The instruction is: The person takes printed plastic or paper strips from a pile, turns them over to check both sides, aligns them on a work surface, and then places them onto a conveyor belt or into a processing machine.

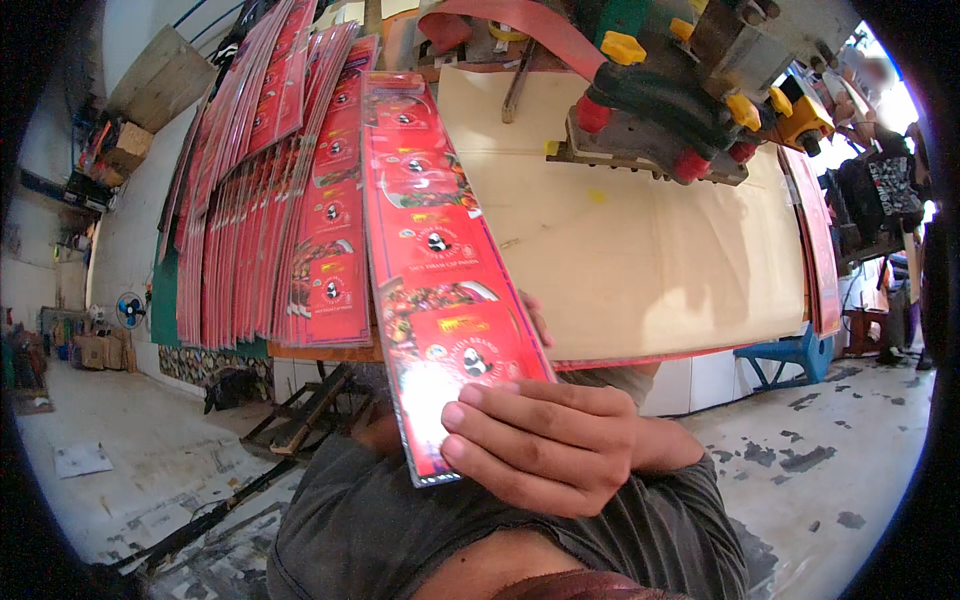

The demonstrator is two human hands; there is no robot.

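A long, glossy red printed strip point(440, 240) with repeated panda pictures lies tilted across the middle, its near end raised toward me. My right hand point(545, 440) is closed on that near end, fingers over the shiny face and thumb hidden. Behind the strip, my left hand point(537, 318) shows only a few fingers at the right edge; they appear to hold it from beneath, and the rest is covered. Left of the strip, many similar red strips point(330, 250) stand in overlapping, fanned stacks on the table.
A cream-coloured sheet point(640, 260) covers the table's right part. Above it stands a machine point(670, 110) with yellow knobs, red parts and a red band point(530, 30). More red strips point(815, 240) lie at the right edge. A blue stand point(790, 360) is below; a fan point(130, 310) stands far left.
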